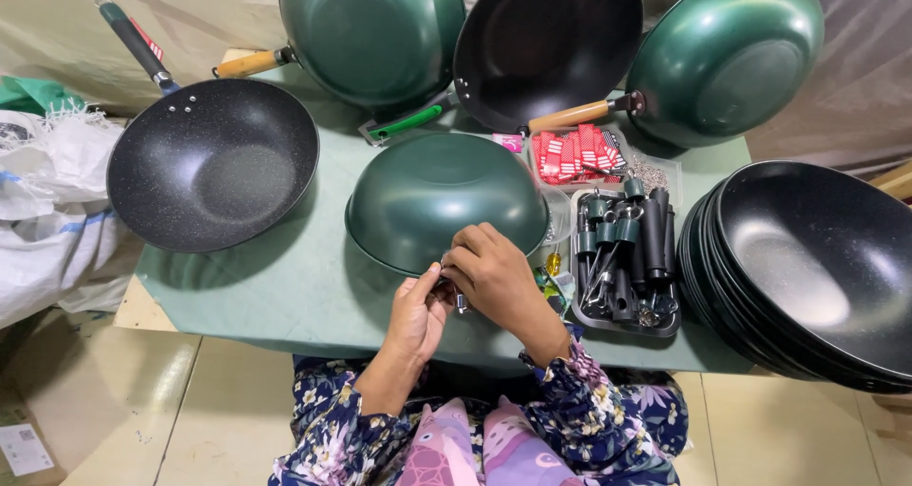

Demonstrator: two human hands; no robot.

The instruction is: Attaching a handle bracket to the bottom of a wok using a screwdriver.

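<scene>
A dark green wok body (442, 196) lies upside down on the green-covered table (285, 286), right in front of me. Both hands meet at its near rim. My left hand (416, 317) pinches a small metal part against the rim. My right hand (494, 272) curls over the same spot, fingers closed on a small metal piece; the piece itself is mostly hidden. A grey tray (622, 258) of dark handles and metal fittings stands just right of my right hand.
A speckled black pan (214, 163) sits at the left. Two green woks (370, 30) (727, 54) and a black wok (546, 39) lean at the back. Stacked black wok bodies (807, 267) fill the right. Red packets (575, 153) lie in a box; white sacks (47, 201) sit left.
</scene>
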